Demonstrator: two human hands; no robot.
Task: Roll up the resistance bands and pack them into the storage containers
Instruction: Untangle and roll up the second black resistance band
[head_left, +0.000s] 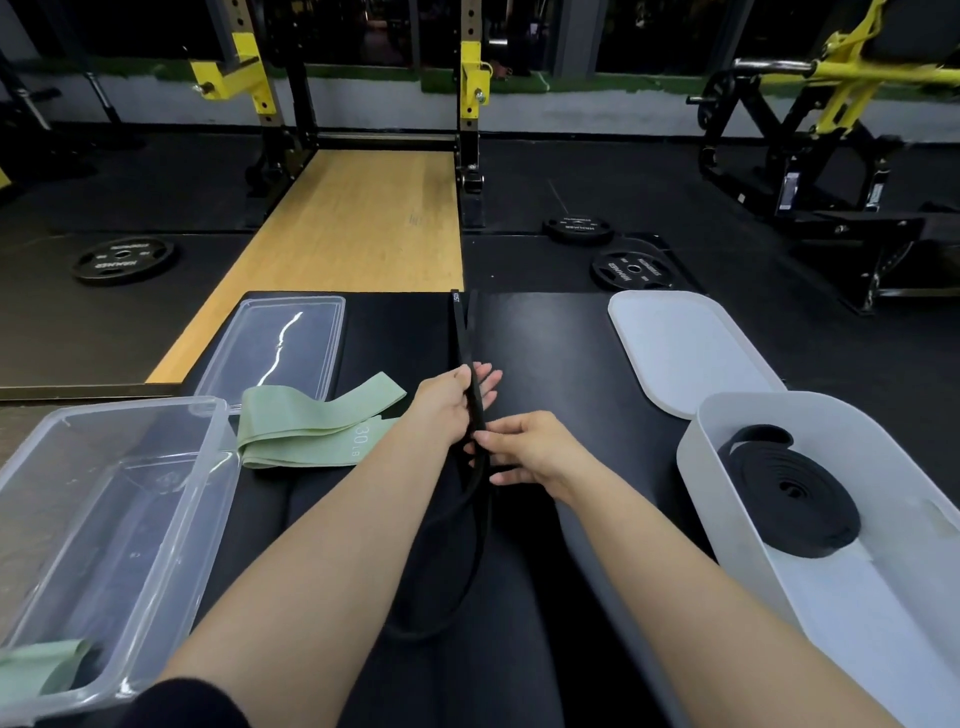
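At a gym worktop (545, 332), we hold a long black resistance band (464, 338) stretched away from us down the middle of the dark pad. Our left hand (452, 408) has its grip around the strap partway along, fingers extended on the far side and thumb on the near side. Our right hand (530, 447) pinches the same strap just nearer to us, with its grip narrow and closed on the band. The band's near end hangs in a slack loop between our forearms.

One black band already lies coiled (792, 491) in the white container (727, 415) on the right, with its white lid (685, 343) lying just beyond. On the left, a clear container (119, 415) holds a bit of green band (47, 667) in its near corner, and its clear lid (275, 348) rests farther back. A folded green band marked 30 LB (317, 426) lies between them.

We judge the step in hand to be starting the roll. To do it well, we should flatten the two layers together, fix a tight first turn at one end, and keep even tension so the coil stays flat and compact enough to sit beside the one already packed.
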